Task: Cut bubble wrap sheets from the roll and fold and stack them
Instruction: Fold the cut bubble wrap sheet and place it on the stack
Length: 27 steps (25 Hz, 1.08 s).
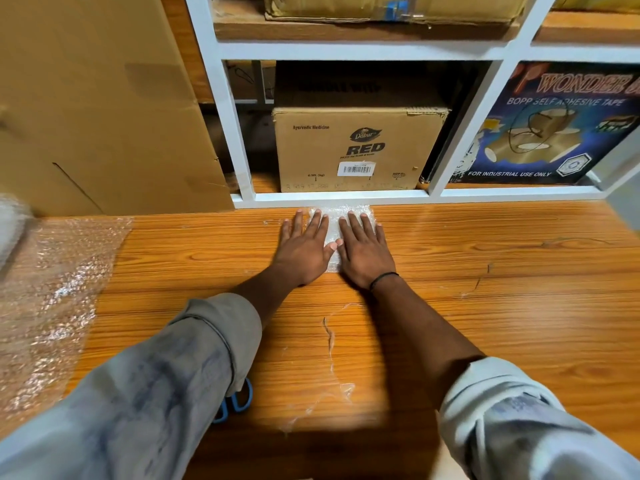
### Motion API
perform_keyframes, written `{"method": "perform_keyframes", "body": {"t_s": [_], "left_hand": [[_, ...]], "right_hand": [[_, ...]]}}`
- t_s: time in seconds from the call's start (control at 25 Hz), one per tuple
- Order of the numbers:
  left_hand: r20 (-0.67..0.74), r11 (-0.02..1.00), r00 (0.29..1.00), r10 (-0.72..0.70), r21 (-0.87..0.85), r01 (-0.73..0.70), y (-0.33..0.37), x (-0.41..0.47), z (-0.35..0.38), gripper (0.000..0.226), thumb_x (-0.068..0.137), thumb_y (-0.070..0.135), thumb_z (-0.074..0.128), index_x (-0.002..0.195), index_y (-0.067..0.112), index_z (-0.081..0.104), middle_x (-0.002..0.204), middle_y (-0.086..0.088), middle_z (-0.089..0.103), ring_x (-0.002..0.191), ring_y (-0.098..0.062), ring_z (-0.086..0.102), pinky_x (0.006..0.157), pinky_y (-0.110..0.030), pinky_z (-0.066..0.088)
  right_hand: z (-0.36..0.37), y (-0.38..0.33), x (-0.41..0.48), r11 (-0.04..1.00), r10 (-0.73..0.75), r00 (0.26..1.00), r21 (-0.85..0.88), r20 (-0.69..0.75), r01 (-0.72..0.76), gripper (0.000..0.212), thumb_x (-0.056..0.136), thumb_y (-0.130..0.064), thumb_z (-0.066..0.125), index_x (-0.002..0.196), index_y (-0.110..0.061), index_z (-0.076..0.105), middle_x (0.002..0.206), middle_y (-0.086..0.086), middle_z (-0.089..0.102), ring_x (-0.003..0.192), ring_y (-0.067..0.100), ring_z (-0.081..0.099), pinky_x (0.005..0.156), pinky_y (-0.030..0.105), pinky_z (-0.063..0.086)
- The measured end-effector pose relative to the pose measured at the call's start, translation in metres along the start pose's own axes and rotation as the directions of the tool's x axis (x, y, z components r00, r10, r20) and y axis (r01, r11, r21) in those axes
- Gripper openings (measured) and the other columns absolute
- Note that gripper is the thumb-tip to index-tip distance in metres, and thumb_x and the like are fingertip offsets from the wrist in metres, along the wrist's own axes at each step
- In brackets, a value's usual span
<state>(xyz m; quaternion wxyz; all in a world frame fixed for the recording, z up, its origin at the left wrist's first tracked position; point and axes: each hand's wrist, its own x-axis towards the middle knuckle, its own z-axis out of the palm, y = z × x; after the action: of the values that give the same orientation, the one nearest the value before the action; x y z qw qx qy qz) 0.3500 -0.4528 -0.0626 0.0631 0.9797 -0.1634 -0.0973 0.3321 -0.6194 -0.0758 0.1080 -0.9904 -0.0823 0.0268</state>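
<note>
Fingers [320, 223] all straight and spread, gripping nothing, just pressing down flat. Left hand [303, 245] and right hand [363, 252] side by side, thumbs almost touching, both on top of a small folded pad of clear bubble wrap [337, 213]. Pad up at 12 o'clock, at the far edge of the orange-brown wooden table [485, 306], right up against the white shelf frame [239, 133].

Closest in, at 7 o'clock: blue-handled scissors [239, 400], half hidden under the grey left sleeve [156, 393], not in use. Close by at 6 o'clock: a thin, twisty scrap of clear plastic [330, 341] on the wood. Out at 9 o'clock: a long loose sheet of clear bubble wrap [59, 289], spread on the table, running up to a blurry roll [10, 230] at 10 o'clock. Farthest back at 12 o'clock, behind the pad: a brown cardboard box with "RED" printed on it [356, 150], inside the shelf.

Done so far, by the look of it: some wrap cut, folded small, and now pushed flat. One sheet or a few in that pad? Too hard to tell. Left to do, most likely: pick up the scissors, cut more from the loose sheet at 9 o'clock, fold each piece, and stack it on the pad. Plenty of wrap left, so probably nowhere near the end.
</note>
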Motion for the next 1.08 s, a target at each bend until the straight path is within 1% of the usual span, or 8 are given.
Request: {"method": "perform_keyframes", "body": {"t_s": [0.12,0.24,0.32,0.4,0.52,0.64,0.84,1.08], "left_hand": [[-0.112,0.998,0.993,-0.024,-0.058,0.018,-0.003,-0.012,-0.006,0.064,0.109,0.052,0.016,0.165,0.023,0.003,0.173,-0.001,-0.001,0.158,-0.03,-0.01,0.126,-0.054,-0.008],[-0.188,0.995,0.981,-0.049,-0.096,0.032,-0.01,-0.032,-0.011,0.062,0.109,0.05,0.018,0.165,0.023,0.008,0.173,0.0,0.003,0.159,-0.029,-0.006,0.126,-0.054,-0.009],[-0.199,0.994,0.978,-0.06,-0.097,0.042,-0.017,-0.047,-0.012,0.061,0.109,0.048,0.021,0.165,0.024,0.011,0.173,0.0,0.004,0.159,-0.03,-0.005,0.126,-0.054,-0.009],[-0.194,0.994,0.977,-0.083,-0.091,0.066,-0.028,-0.063,-0.012,0.061,0.109,0.047,0.022,0.165,0.025,0.012,0.173,-0.001,0.004,0.159,-0.03,-0.005,0.126,-0.055,-0.009],[-0.195,0.986,0.969,-0.153,-0.099,0.136,-0.052,-0.092,-0.014,0.06,0.109,0.047,0.023,0.164,0.025,0.014,0.173,-0.001,0.002,0.158,-0.032,-0.006,0.125,-0.055,-0.008],[-0.191,0.977,0.96,-0.205,-0.103,0.188,-0.081,-0.129,-0.012,0.059,0.109,0.046,0.026,0.163,0.025,0.019,0.173,-0.002,0.006,0.158,-0.034,-0.003,0.125,-0.057,-0.005],[-0.158,0.965,0.958,-0.24,-0.15,0.217,-0.127,-0.204,0.009,0.055,0.107,0.041,0.034,0.16,0.026,0.029,0.172,-0.002,0.013,0.158,-0.036,0.001,0.125,-0.059,-0.003],[-0.214,0.965,0.95,-0.225,-0.184,0.188,-0.219,-0.305,0.017,0.053,0.108,0.037,0.035,0.159,0.026,0.033,0.171,-0.001,0.016,0.158,-0.034,0.005,0.126,-0.056,0.0]], "right_hand": [[-0.009,-0.009,-0.01,0.999,-0.002,0.992,0.045,-0.13,0.007,0.061,0.111,-0.04,0.022,0.166,-0.014,0.012,0.174,0.01,0.006,0.16,0.027,-0.004,0.129,0.048,-0.004],[-0.011,-0.03,-0.03,0.995,-0.028,0.973,0.087,-0.23,0.049,0.066,0.106,-0.042,0.016,0.164,-0.011,0.022,0.172,0.013,0.015,0.16,0.028,0.002,0.13,0.048,0.0],[-0.008,-0.047,-0.041,0.99,-0.063,0.972,0.109,-0.228,0.089,0.067,0.104,-0.042,0.016,0.163,-0.01,0.025,0.171,0.014,0.018,0.16,0.029,0.004,0.13,0.047,0.001],[-0.001,-0.065,-0.048,0.986,-0.093,0.971,0.115,-0.22,0.121,0.064,0.106,-0.04,0.02,0.162,-0.01,0.028,0.17,0.014,0.021,0.16,0.029,0.007,0.13,0.046,0.001],[0.009,-0.098,-0.058,0.973,-0.147,0.969,0.149,-0.198,0.178,0.061,0.107,-0.037,0.027,0.161,-0.01,0.03,0.168,0.015,0.027,0.159,0.03,0.014,0.13,0.044,0.005],[0.02,-0.138,-0.068,0.959,-0.197,0.965,0.171,-0.172,0.226,0.061,0.107,-0.036,0.032,0.161,-0.009,0.03,0.167,0.015,0.031,0.158,0.03,0.018,0.129,0.043,0.008],[0.043,-0.212,-0.101,0.94,-0.17,0.971,0.269,-0.169,0.211,0.058,0.105,-0.029,0.048,0.158,-0.009,0.036,0.163,0.013,0.039,0.156,0.031,0.024,0.127,0.041,0.011],[0.086,-0.334,-0.148,0.932,-0.172,0.966,0.284,-0.195,0.224,0.053,0.099,-0.03,0.051,0.146,-0.006,0.053,0.151,0.016,0.054,0.148,0.034,0.04,0.125,0.043,0.021]]}}
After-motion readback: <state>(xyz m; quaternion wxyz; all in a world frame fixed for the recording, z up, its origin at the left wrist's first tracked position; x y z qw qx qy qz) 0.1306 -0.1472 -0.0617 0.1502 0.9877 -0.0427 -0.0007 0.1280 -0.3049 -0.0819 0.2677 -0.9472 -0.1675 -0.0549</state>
